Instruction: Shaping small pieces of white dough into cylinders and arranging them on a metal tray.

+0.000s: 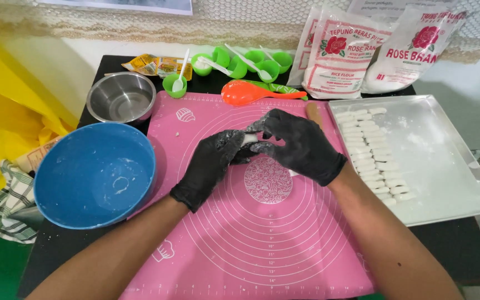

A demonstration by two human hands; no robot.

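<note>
My left hand (209, 166) and right hand (298, 145) pinch a white dough piece (249, 138) between closed fingers above the pink mat (262, 244), beside the tray (445, 166) of finished pieces.

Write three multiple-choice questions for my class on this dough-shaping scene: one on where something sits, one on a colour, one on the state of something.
1. Where does the metal tray with the dough pieces sit?
A. To the right of the pink mat
B. Inside the blue bowl
C. On the green floor

2. What colour are the gloves on the left hand and right hand?
A. White
B. Black
C. Yellow

3. What state is the steel bowl in?
A. Full of dough
B. Turned upside down
C. Upright and empty

Answers:
1. A, the tray lies on the table just past the mat's right edge.
2. B, both gloves are black, dusted with white flour.
3. C, its open mouth faces up and only bare metal shows inside.
</note>
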